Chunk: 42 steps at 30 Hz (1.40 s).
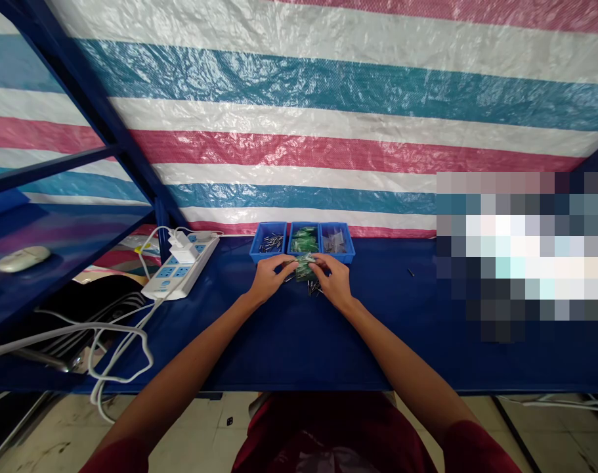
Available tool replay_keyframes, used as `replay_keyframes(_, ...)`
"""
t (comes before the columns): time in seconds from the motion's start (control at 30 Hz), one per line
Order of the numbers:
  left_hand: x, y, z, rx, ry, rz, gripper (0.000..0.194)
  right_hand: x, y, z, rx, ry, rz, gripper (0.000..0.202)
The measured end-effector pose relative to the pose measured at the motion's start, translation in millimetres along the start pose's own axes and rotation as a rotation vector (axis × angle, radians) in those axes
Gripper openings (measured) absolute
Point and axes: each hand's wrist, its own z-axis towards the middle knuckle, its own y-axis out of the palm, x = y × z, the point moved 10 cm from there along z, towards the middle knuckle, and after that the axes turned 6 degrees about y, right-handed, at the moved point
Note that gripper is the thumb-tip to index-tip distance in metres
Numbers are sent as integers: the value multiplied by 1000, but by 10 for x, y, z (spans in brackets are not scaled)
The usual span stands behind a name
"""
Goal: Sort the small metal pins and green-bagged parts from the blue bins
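My left hand (270, 278) and my right hand (335, 278) meet over the table, thumbs and fingers pinched on a small green plastic bag (304, 270). The bag hangs between them; its exact contents are too small to make out. Just below it, near my right fingers, lie several thin dark metal pieces (312, 288). Right behind my hands stand three blue bins. The left bin (274, 228) holds small dark metal pieces, the middle bin (303, 225) green plastic bags, and the right bin (346, 257) clear plastic bags with something in them.
A white power strip (173, 276) with plugged-in adapters lies on the left of the blue table (289, 355), its white cables (124, 355) looping over the edge. One small dark piece (411, 272) lies to the right. A striped plastic sheet (303, 144) hangs behind. The far right is pixelated.
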Motion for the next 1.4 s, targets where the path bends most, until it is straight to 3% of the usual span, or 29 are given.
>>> replay_keyframes(0.17,-124,27,-32,33,-114,-87,31,-2,76,-13,-79,24,-3,26)
replay_keyframes(0.33,-177,99,-34,6,-162,-295,38,-55,-3,-9,-28,-8,15,26)
replay_keyframes(0.43,-158,123,-22,-35,-129,-351,42,-67,-44,-3,-14,-2,26,30)
replay_keyframes(0.57,-49,134,-6,-85,-15,-248,36,-66,-30,-10,-37,7,18,32)
replay_keyframes(0.63,-62,122,-5,-58,-26,-212,39,-43,-11,-16,-41,19,13,31)
replay_keyframes(0.73,-201,125,-23,-7,-150,-272,50,-11,41,-25,-65,31,8,30)
replay_keyframes(0.83,-325,99,-14,40,-234,-313,45,11,40,-16,-56,45,1,29)
replay_keyframes(0.93,-399,-94,85,181,-234,-255,43,48,-46,8,12,80,12,29)
replay_keyframes(1.03,-396,-228,318,216,-163,-107,41,80,-119,21,68,105,16,26)
replay_keyframes(1.23,-517,63,930,-101,-29,185,30,51,-122,21,68,92,12,24)
replay_keyframes(1.4,-679,443,1154,-325,65,444,28,33,-143,27,79,89,18,24)
